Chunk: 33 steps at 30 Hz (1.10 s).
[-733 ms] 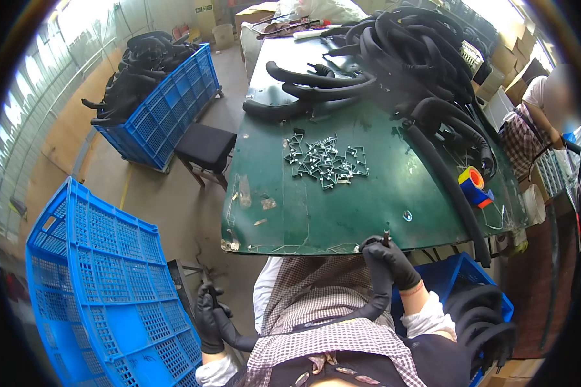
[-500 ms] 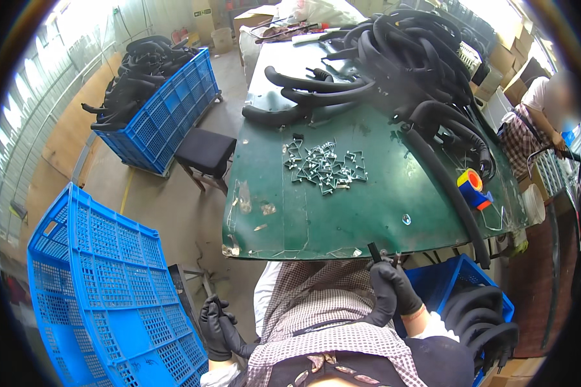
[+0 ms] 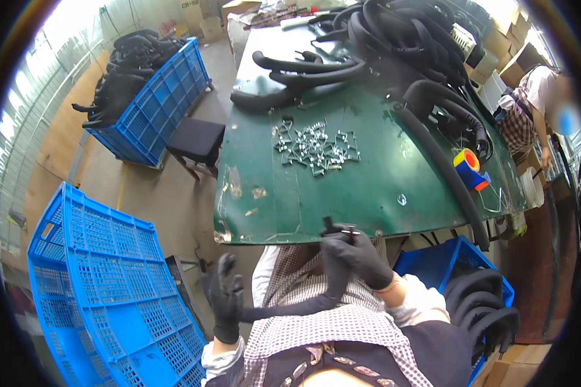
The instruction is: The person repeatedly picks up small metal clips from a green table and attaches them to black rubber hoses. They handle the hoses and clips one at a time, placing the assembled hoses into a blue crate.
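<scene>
The place looks like a workshop with a bare concrete floor, and in the middle stands a large green desk [image 3: 368,187] with worn paint near its front edge. On the far part of the desk lies a big heap of black rubber hoses [image 3: 407,39], and a long one runs down the right side. In the centre there is a small pile of metal clamps [image 3: 316,145], spread loose so that one can be taken easily. A roll of orange and blue tape [image 3: 469,169] sits near the right edge.

The person stands at the front edge of the desk. The right hand [image 3: 358,255], in a black glove, is closed around the upper end of a black hose [image 3: 303,303], and at its fingertips a small metal clamp [image 3: 347,230] shows; it seems to be held against the hose end, close to the desk edge. The hose bends down across the body toward the left hand [image 3: 224,300]. This hand, also gloved, has the fingers spread wide; the lower end of the hose reaches it, but I cannot tell if it grips the hose or only supports it.

An empty blue crate [image 3: 103,284] stands on the left, another blue crate [image 3: 158,103] with hoses is farther back beside a dark stool [image 3: 197,142], and a third blue crate [image 3: 461,271] with hoses is at the right, within easy reach. Another person [image 3: 536,109] works at the far right
</scene>
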{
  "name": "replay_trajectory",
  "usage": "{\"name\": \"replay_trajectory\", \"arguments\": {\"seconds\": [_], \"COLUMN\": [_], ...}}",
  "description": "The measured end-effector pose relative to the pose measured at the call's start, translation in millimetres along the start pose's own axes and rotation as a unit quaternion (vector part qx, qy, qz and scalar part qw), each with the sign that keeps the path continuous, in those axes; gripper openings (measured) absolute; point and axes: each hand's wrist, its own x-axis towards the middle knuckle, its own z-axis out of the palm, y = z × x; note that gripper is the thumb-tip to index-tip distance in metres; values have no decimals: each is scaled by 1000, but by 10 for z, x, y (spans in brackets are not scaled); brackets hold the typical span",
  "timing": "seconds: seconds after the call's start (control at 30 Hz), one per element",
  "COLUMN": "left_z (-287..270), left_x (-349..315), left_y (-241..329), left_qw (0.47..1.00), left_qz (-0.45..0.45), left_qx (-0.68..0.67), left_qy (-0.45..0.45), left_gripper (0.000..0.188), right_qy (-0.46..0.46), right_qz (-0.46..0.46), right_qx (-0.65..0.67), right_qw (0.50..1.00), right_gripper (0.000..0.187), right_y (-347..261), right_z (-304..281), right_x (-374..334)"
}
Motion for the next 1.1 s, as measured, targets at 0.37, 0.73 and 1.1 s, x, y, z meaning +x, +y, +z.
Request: {"name": "replay_trajectory", "arguments": {"seconds": [0.37, 0.73, 1.1], "left_z": [331, 216, 237], "left_x": [101, 91, 101], "left_y": [220, 311, -30], "left_qw": [982, 990, 994], "left_qz": [17, -80, 26], "left_qx": [58, 57, 1], "left_qy": [-179, -104, -107], "left_gripper": [63, 46, 47], "right_qy": [-111, 252, 229], "right_qz": [-23, -59, -61], "right_qx": [-305, -571, -620], "right_qw": [946, 779, 748], "right_gripper": [31, 29, 20], "right_y": [-231, -141, -231], "right_z": [287, -1473, -1428], "right_x": [464, 1977, 2062]}}
